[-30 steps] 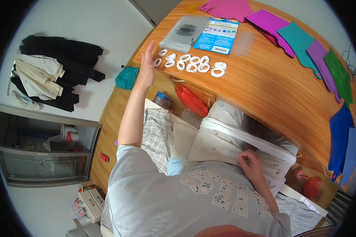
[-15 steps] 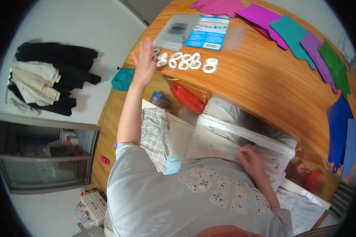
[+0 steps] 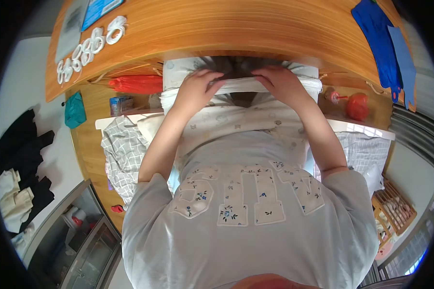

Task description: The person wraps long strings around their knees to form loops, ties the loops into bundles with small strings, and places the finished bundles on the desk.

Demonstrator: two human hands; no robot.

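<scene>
A white cloth [image 3: 236, 118] with small pale prints lies bunched in my lap, just under the edge of the wooden table [image 3: 255, 33]. My left hand [image 3: 197, 87] grips its folded upper edge on the left. My right hand [image 3: 280, 84] grips the same edge on the right. Between the two hands a dark gap [image 3: 242, 98] shows in the cloth. Both forearms run down to my grey shirt with flowered letters.
Several white rings [image 3: 89, 43] lie at the table's left end beside a clear packet. Blue felt pieces [image 3: 378, 41] lie at its right end. Under the table are a red bag [image 3: 137, 83], a teal cloth [image 3: 74, 110], a red object [image 3: 357, 106] and checked cloth [image 3: 123, 154].
My left hand has come back from the white rings on the table to the cloth in my lap. The view has tipped down, and both hands now grip the cloth's edge.
</scene>
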